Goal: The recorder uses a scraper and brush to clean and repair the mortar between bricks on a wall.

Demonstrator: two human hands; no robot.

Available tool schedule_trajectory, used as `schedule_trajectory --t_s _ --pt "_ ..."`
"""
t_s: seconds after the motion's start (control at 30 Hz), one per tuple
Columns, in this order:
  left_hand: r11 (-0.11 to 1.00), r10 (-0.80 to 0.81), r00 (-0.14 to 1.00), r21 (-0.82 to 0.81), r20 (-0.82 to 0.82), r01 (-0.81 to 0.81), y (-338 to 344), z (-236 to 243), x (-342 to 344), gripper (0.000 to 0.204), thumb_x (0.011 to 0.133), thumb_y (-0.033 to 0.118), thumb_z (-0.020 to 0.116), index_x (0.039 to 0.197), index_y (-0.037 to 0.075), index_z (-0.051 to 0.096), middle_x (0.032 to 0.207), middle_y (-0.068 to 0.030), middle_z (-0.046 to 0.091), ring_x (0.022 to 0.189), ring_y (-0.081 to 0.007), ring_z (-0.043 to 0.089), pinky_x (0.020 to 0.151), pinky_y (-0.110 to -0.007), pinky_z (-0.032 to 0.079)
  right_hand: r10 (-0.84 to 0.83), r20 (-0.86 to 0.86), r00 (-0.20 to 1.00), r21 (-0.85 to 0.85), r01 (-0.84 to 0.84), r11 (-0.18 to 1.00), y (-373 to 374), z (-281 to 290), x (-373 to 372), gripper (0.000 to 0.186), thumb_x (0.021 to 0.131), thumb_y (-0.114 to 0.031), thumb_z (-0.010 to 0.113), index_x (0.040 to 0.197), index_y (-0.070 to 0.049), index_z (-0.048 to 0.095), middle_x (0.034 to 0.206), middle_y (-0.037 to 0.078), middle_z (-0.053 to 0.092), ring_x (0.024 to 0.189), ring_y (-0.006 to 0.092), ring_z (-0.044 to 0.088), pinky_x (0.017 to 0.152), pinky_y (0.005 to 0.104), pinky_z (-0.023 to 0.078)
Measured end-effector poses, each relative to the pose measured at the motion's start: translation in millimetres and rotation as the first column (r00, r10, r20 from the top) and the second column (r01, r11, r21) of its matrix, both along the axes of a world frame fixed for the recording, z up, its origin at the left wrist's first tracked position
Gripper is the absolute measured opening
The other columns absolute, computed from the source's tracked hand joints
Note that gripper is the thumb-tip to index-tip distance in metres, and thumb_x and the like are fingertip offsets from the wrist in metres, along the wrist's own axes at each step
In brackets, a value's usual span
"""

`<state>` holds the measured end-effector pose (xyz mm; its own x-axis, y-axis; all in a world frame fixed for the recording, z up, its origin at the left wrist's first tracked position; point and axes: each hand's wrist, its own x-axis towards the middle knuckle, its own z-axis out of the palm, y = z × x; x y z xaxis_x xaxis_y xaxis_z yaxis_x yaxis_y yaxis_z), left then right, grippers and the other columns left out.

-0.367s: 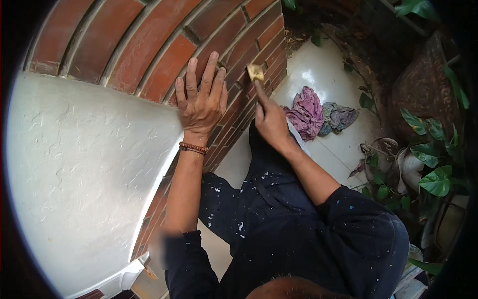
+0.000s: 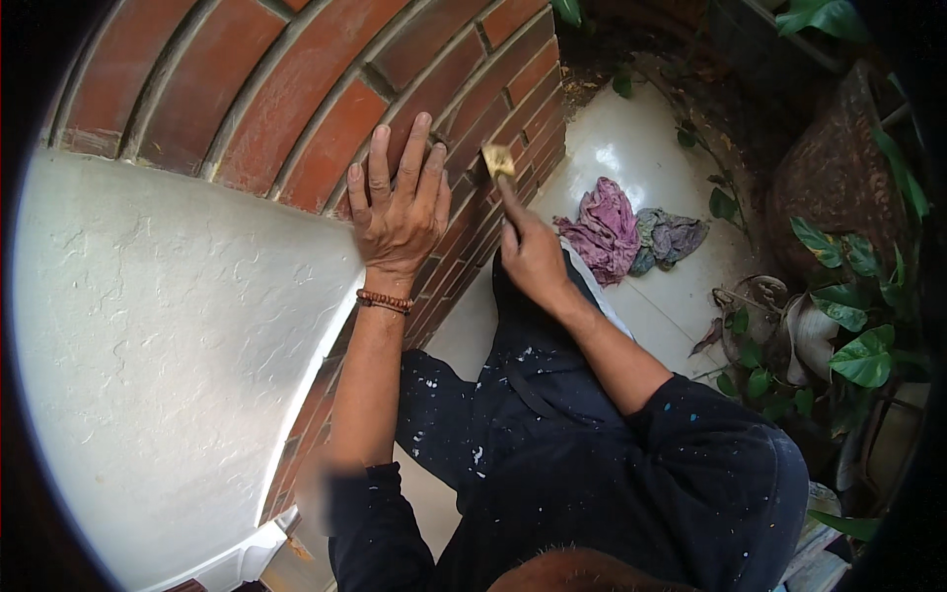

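Note:
My left hand [image 2: 400, 212], a beaded bracelet at its wrist, lies flat on the red brick wall [image 2: 266, 104] with the fingers spread upward. To its right, my right hand [image 2: 533, 255] is closed around a small brush [image 2: 499, 161], its index finger stretched along the handle. The brush has a yellowish, squarish flat head, held close to the bricks; I cannot tell whether it touches them. My fingers hide most of the handle.
A white textured wall panel [image 2: 178, 335] adjoins the bricks on the left. On the pale tiled floor [image 2: 656, 311] lie a crumpled pink cloth [image 2: 604, 232] and a grey-green cloth [image 2: 671, 237]. Leafy plants [image 2: 863, 357] and a brown woven-looking container [image 2: 838, 168] stand at the right.
My right hand and the brush have shifted slightly down and left along the bricks. My left hand stays at the same place on the wall.

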<state>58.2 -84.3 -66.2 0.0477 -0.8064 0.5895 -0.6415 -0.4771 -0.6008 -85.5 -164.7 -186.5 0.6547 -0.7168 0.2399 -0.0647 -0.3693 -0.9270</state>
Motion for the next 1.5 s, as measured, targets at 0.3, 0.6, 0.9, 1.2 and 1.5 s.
schedule_trajectory --t_s 0.3,0.6,0.9,1.2,1.5 --pt "1.0 0.003 1.0 0.018 0.002 -0.003 2 2 -4 0.023 0.091 0.038 0.067 0.113 0.035 0.075 0.154 0.0118 0.051 0.147 -0.026 0.04 0.125 -0.047 0.008 0.019 -0.111 0.994 0.09 -0.009 0.996 -11 13 -3 0.066 0.094 -0.005 0.053 0.157 -0.018 0.039 0.097 0.029 0.065 0.092 0.0469 0.064 0.085 0.0511 0.052" --pt "1.0 0.007 1.0 0.024 0.011 -0.007 4 -1 -2 0.024 0.091 0.039 0.067 0.113 0.035 0.074 0.154 0.0119 0.051 0.148 -0.0267 0.039 0.125 -0.048 0.007 0.006 -0.1 0.995 0.07 0.001 0.998 -4 7 -1 0.066 0.093 -0.005 0.053 0.157 -0.017 0.039 0.097 0.03 0.065 0.093 0.0464 0.064 0.086 0.0501 0.052" --pt "1.0 0.007 1.0 0.025 0.009 -0.007 0 1 -2 0.024 0.091 0.039 0.067 0.113 0.035 0.074 0.155 0.0112 0.05 0.148 -0.0272 0.038 0.125 -0.048 0.007 0.02 -0.043 0.999 0.11 -0.015 0.994 3 8 -2 0.065 0.094 -0.005 0.052 0.156 -0.019 0.041 0.109 0.033 0.065 0.098 0.0464 0.066 0.087 0.0476 0.053" --pt "1.0 0.011 1.0 0.027 0.015 -0.012 2 1 -3 0.024 0.091 0.039 0.066 0.113 0.035 0.074 0.155 0.0117 0.05 0.148 -0.0265 0.039 0.125 -0.048 0.007 0.039 -0.048 0.998 0.078 -0.035 0.996 0 10 -2 0.066 0.095 -0.006 0.052 0.158 -0.017 0.037 0.102 0.03 0.065 0.095 0.0469 0.064 0.089 0.0507 0.052" --pt "1.0 0.005 1.0 0.022 0.008 -0.005 3 1 -4 0.024 0.091 0.039 0.066 0.113 0.035 0.074 0.154 0.0107 0.051 0.147 -0.0267 0.04 0.125 -0.047 0.008 0.057 -0.057 0.997 0.068 -0.053 0.996 8 11 -4 0.067 0.094 -0.006 0.052 0.158 -0.018 0.037 0.098 0.029 0.062 0.09 0.0469 0.063 0.085 0.0519 0.051"
